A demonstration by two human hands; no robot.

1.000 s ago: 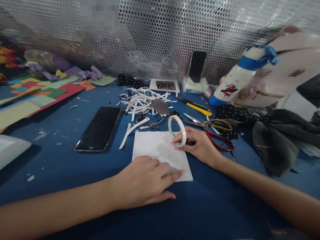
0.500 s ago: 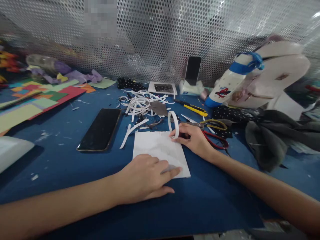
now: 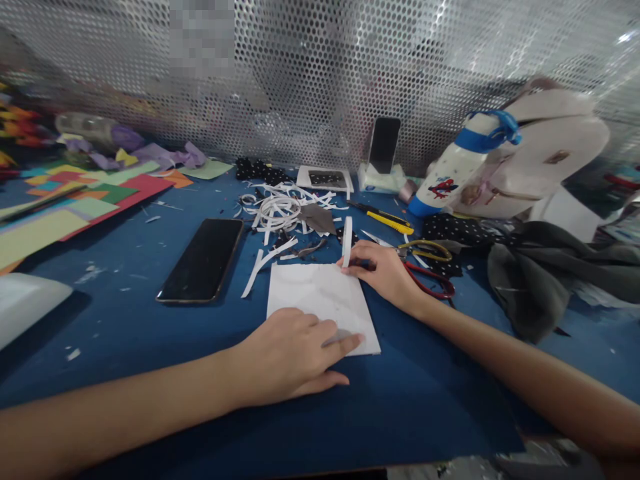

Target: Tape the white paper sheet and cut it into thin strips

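Observation:
A white paper square (image 3: 320, 290) lies flat on the blue table (image 3: 200, 433). My left hand (image 3: 295, 357) rests on its lower edge, fingers apart and pointing right, with nothing held. At the paper's upper right corner my right hand (image 3: 383, 270) pinches a white tape roll (image 3: 347, 243). The roll stands upright, almost edge-on to the camera. Behind the paper sits a heap of curled white strips (image 3: 277, 212) with dark scraps among them.
Left of the paper lies a black phone (image 3: 203, 260). To the right are a yellow cutter (image 3: 390, 220), scissors (image 3: 427, 251), a red-handled tool (image 3: 433, 283) and dark cloth (image 3: 520, 287). A bottle (image 3: 453, 170) leans on a pale bag (image 3: 545, 153). Coloured papers (image 3: 90, 207) lie left.
The tape roll has turned from an open ring view to nearly edge-on in my right hand. My left hand has stayed in place on the paper.

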